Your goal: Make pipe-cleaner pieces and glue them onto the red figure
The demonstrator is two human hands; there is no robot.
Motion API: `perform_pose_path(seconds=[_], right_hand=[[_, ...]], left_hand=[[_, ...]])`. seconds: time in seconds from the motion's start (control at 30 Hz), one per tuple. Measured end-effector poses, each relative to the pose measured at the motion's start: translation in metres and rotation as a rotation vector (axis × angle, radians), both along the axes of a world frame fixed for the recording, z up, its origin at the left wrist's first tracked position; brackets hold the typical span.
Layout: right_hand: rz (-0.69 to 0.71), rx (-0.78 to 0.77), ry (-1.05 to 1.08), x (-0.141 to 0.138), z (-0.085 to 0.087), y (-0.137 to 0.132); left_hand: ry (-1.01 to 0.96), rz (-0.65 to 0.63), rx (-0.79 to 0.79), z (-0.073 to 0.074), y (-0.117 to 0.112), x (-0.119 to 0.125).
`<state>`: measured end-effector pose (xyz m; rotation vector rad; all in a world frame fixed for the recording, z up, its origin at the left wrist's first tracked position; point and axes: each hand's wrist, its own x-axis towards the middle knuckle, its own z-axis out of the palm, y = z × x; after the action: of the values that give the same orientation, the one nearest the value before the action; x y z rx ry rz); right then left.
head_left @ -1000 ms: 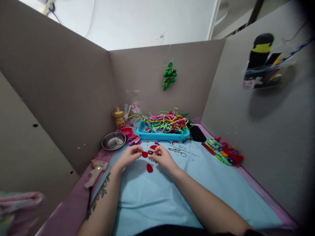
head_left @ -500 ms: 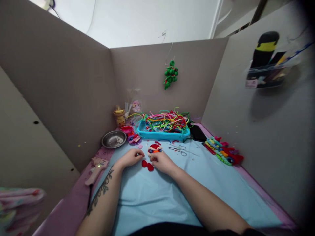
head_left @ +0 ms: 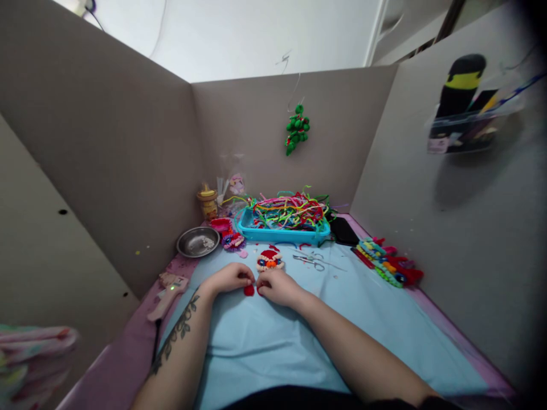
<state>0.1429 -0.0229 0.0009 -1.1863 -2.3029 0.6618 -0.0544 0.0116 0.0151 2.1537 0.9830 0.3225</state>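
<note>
Two small red oval pieces lie on the blue cloth in front of me. My left hand (head_left: 233, 277) has its fingers pinched at the left red piece (head_left: 249, 291), most of which shows below the fingertips. At the other red piece (head_left: 258, 291), my right hand (head_left: 278, 287) is closed, and only a thin red edge peeks out past the fingers. Just beyond my right hand sits a fuzzy red and cream figure (head_left: 270, 259) with blue eyes and an orange middle; its lower part is hidden by that hand.
Scissors (head_left: 310, 262) lie to the right of the figure. Behind stands a blue tray (head_left: 282, 234) heaped with coloured pipe cleaners. A metal bowl (head_left: 188, 245) and a pink glue gun (head_left: 168, 296) are on the left. Fuzzy pieces (head_left: 387, 263) lie at the right by the partition.
Both hands have come down onto the two red pieces, which lay uncovered before. My right hand has moved off the figure, so more of it shows.
</note>
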Motion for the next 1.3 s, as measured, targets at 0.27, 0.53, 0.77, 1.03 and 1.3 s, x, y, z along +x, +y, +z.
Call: perform_pose_path(seconds=[0.27,0.53,0.77,1.03,1.3], right_hand=[[-0.159,-0.038,0.171,0.012,0.003,0.012],[-0.001,-0.007,0.005,0.007,0.002,0.005],[-0.011,0.018,-0.069,0.008,0.001,0.004],[0.000,-0.055,-0.156,0.007,0.004,0.002],[0.086,-0.080,-0.151,0.007,0.006,0.002]], left_hand=[[-0.021,0.075,0.074,0.004,0.000,-0.006],[0.032,0.038,0.035,-0.005,0.003,-0.007],[0.042,0.075,0.020,-0.003,0.002,-0.010],[0.112,0.039,-0.004,0.000,-0.003,-0.006],[0.140,0.029,0.013,0.002,-0.003,-0.004]])
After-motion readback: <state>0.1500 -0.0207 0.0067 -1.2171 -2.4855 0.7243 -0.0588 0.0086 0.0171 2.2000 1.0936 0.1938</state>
